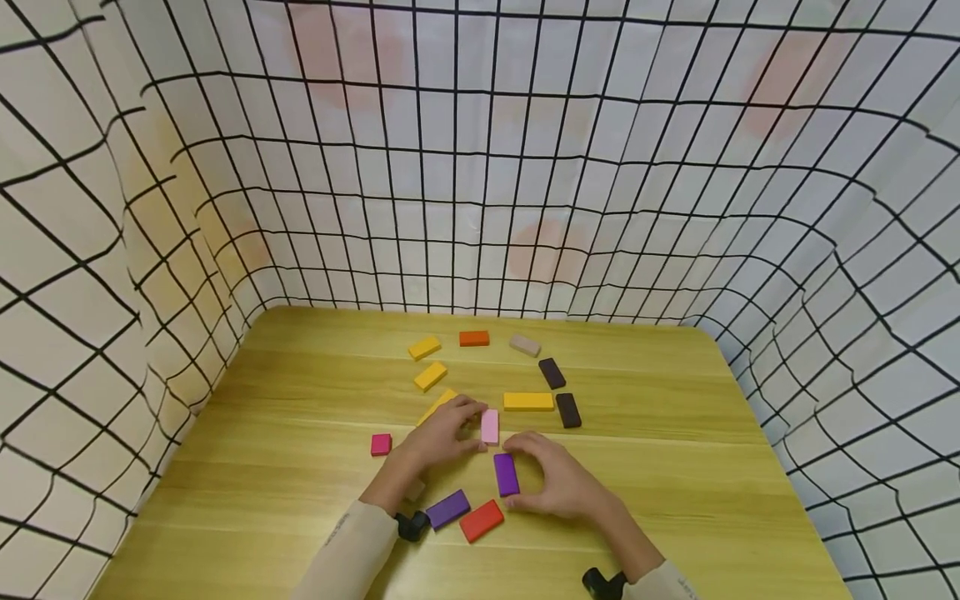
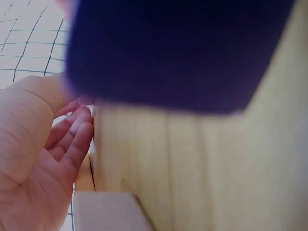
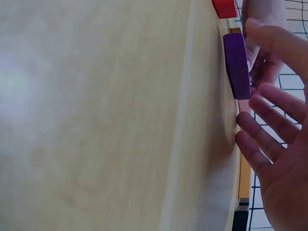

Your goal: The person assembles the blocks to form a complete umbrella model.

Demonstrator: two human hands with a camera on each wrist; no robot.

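My left hand (image 1: 444, 433) is over the table beside a small pink block (image 1: 490, 427), thumb and index fingertips right at its left side. In the left wrist view the fingers of this left hand (image 2: 62, 149) look loosely extended. My right hand (image 1: 558, 477) lies around the right side of a purple block (image 1: 506, 474), thumb near its lower end and fingers beyond its upper end. The right wrist view shows the purple block (image 3: 237, 66) past the spread thumb and fingers of the right hand (image 3: 279, 130).
Nearer the body lie a violet block (image 1: 448, 509) and a red block (image 1: 482, 521); a crimson cube (image 1: 381, 444) is at left. Farther back are a long yellow block (image 1: 528, 402), black blocks (image 1: 568, 410), an orange block (image 1: 474, 338) and others. Black wire mesh (image 1: 480, 204) encloses the table.
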